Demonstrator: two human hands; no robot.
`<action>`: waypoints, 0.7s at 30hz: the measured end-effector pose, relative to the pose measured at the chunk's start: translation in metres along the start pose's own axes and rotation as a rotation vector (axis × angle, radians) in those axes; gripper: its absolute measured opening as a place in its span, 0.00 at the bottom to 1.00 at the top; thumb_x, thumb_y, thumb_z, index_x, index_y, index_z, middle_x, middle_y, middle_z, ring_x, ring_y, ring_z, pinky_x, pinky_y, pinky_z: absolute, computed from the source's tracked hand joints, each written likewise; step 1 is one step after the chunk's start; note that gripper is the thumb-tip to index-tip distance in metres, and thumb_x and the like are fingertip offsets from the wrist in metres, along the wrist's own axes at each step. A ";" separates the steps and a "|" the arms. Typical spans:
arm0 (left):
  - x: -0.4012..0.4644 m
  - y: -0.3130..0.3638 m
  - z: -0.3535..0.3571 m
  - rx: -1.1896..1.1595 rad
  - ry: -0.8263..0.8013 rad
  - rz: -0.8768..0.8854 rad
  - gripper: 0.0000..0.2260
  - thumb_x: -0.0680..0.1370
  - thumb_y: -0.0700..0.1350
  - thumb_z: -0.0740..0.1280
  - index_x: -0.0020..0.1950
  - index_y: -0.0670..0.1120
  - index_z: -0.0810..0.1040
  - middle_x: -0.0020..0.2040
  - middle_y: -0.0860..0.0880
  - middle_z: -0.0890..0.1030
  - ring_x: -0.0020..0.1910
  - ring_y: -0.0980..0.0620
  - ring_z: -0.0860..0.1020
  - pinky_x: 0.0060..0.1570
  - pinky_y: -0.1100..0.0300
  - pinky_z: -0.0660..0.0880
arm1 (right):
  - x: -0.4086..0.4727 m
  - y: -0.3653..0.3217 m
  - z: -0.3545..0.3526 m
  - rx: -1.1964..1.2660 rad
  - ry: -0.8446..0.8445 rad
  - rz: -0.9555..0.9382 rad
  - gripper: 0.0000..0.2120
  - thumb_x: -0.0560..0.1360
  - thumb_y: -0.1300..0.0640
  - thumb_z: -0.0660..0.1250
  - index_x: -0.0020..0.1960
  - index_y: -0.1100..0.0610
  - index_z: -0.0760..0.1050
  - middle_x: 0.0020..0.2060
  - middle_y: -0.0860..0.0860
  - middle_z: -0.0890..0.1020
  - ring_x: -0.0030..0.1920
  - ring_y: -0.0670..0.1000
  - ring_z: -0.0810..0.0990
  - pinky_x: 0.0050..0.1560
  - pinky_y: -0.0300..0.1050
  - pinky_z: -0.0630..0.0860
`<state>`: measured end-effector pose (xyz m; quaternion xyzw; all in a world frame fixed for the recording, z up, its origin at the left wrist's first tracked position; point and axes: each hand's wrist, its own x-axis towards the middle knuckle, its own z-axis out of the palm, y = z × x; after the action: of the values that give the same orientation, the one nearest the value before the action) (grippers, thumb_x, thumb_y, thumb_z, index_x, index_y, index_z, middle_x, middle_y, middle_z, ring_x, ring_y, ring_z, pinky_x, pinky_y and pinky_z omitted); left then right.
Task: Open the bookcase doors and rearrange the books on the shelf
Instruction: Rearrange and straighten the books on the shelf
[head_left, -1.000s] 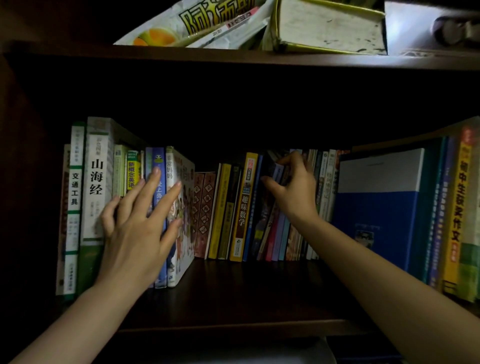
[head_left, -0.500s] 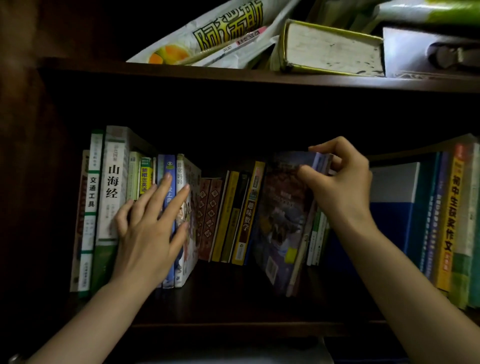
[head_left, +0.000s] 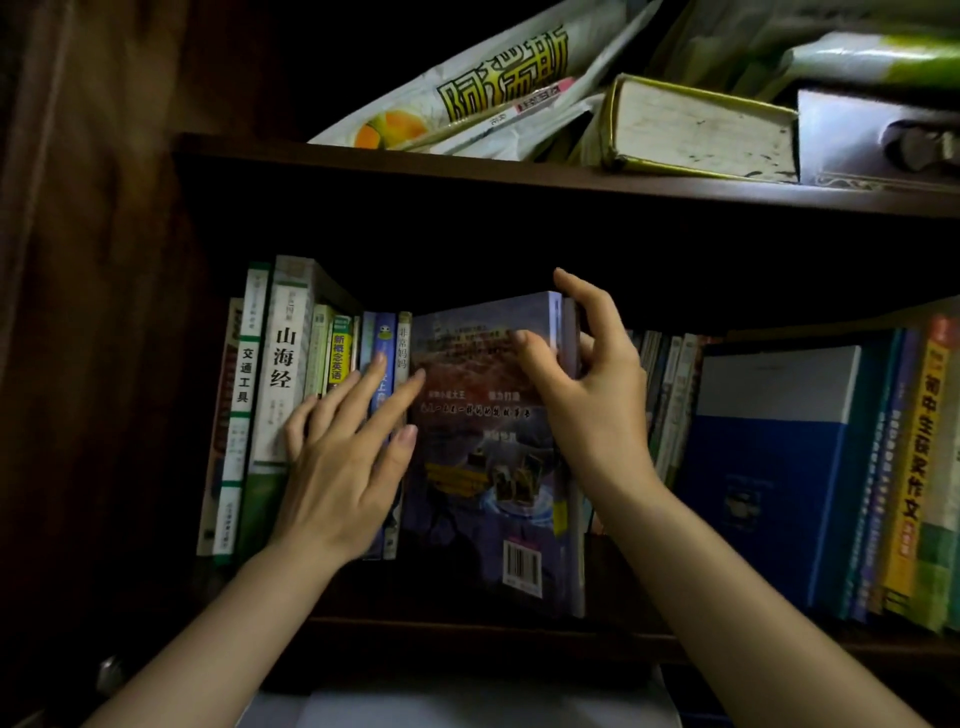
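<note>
Pinched by the thumb and fingers of the right hand (head_left: 587, 395), a purple book (head_left: 488, 467) stood upright with its back cover facing out near the shelf (head_left: 467, 631) front edge, while the left hand (head_left: 343, 457) pressed flat, fingers spread, on the left-end books (head_left: 283, 364).
</note>
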<state>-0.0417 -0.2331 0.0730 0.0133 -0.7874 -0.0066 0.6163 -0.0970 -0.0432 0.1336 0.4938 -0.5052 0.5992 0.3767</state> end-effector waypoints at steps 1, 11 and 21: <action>0.000 0.000 0.000 -0.003 -0.009 0.007 0.24 0.80 0.62 0.41 0.74 0.59 0.59 0.76 0.52 0.59 0.73 0.53 0.57 0.67 0.55 0.48 | -0.003 0.000 0.000 0.016 -0.034 0.013 0.26 0.76 0.54 0.67 0.72 0.47 0.64 0.59 0.41 0.77 0.56 0.44 0.79 0.53 0.50 0.78; -0.002 -0.001 0.000 0.014 -0.052 0.010 0.23 0.80 0.63 0.41 0.74 0.62 0.56 0.76 0.56 0.56 0.73 0.55 0.54 0.68 0.56 0.45 | -0.058 0.022 0.000 -0.033 -0.082 0.160 0.26 0.75 0.61 0.68 0.68 0.45 0.63 0.49 0.30 0.78 0.50 0.30 0.76 0.44 0.27 0.74; -0.001 0.000 0.005 -0.038 -0.014 -0.015 0.26 0.79 0.64 0.40 0.74 0.60 0.57 0.75 0.57 0.57 0.73 0.60 0.53 0.68 0.58 0.44 | -0.032 0.036 0.022 0.242 -0.604 0.411 0.31 0.79 0.58 0.61 0.70 0.39 0.45 0.59 0.31 0.65 0.53 0.23 0.70 0.49 0.24 0.71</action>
<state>-0.0460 -0.2332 0.0713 0.0074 -0.7913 -0.0263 0.6108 -0.1191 -0.0711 0.0945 0.5773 -0.6074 0.5452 0.0218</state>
